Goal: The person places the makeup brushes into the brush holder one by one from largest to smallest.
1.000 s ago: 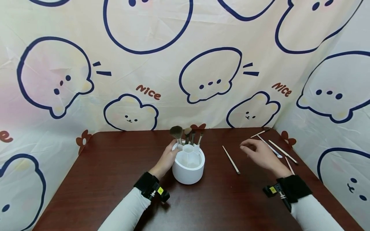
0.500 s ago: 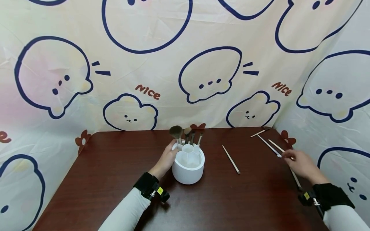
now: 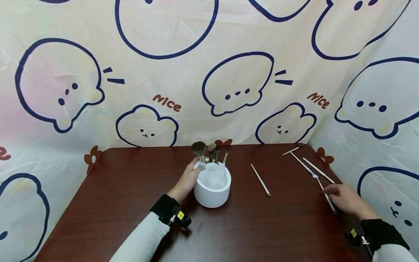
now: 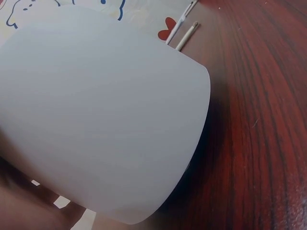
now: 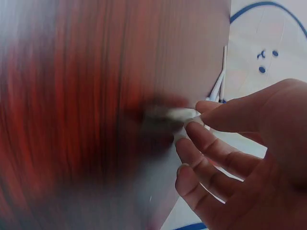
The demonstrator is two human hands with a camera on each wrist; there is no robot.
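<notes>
My left hand (image 3: 186, 181) grips the far left side of a round white brush holder (image 3: 212, 196) with inner compartments. Several makeup brushes stand in its rear part, among them a wide dark-bristled brush (image 3: 198, 148). The holder's smooth outer wall (image 4: 105, 110) fills much of the left wrist view. At the table's right side, thumb and forefinger of my right hand (image 3: 347, 199) pinch a thin pale-handled makeup brush (image 3: 330, 203). Its dark bristles (image 5: 160, 117) are blurred in the right wrist view, and the other fingers are bent loosely below.
One light brush (image 3: 260, 181) lies alone to the holder's right. Near the right edge lie a white-handled brush (image 3: 302, 164), a pale brush (image 3: 317, 170) and a short one (image 3: 291, 150) at the back corner. Patterned cloth (image 3: 190, 80) hangs behind the brown table (image 3: 137, 203).
My right hand moved right and towards the near side to the brushes at the table's edge. The brush it pinches has shifted slightly left. The left hand and holder stayed put.
</notes>
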